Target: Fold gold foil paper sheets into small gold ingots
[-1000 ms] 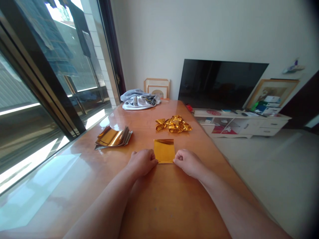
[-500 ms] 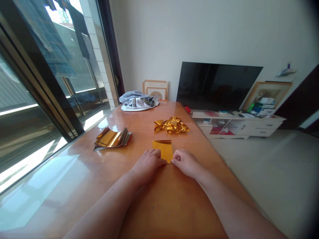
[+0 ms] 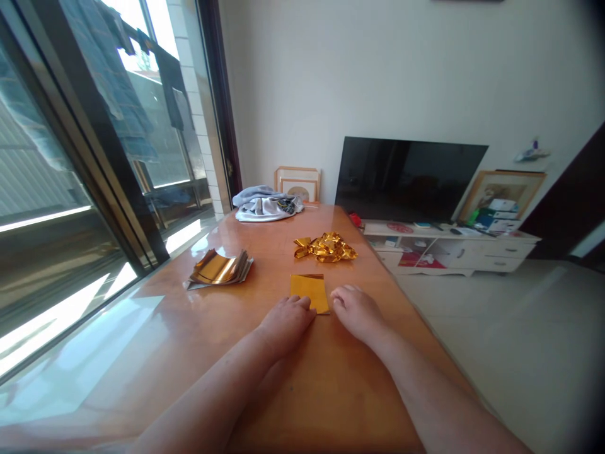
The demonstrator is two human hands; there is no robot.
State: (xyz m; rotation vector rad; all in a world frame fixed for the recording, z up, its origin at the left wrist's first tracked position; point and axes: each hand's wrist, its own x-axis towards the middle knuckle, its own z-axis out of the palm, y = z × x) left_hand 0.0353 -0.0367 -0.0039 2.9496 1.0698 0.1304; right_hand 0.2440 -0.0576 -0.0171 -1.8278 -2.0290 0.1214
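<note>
A small sheet of gold foil paper (image 3: 309,287) lies on the wooden table in front of me. My left hand (image 3: 290,317) has its fingers bent and pressed over the sheet's lower left part, thumb along the near edge. Just off the right edge is my right hand (image 3: 355,309), its fingers curled in and no paper showing in it. Further left sits a curved stack of gold foil sheets (image 3: 220,268). Beyond the sheet is a heap of folded gold foil pieces (image 3: 328,248).
Grey cloth (image 3: 267,205) lies bunched at the table's (image 3: 293,403) far end. A glass sliding door (image 3: 85,189) runs along the left. Past the table's right edge stand a television (image 3: 406,180) and a low white cabinet (image 3: 491,255).
My right hand has come away from the sheet's near edge, slightly to the right. The left hand still presses the sheet. The view has tilted up a little.
</note>
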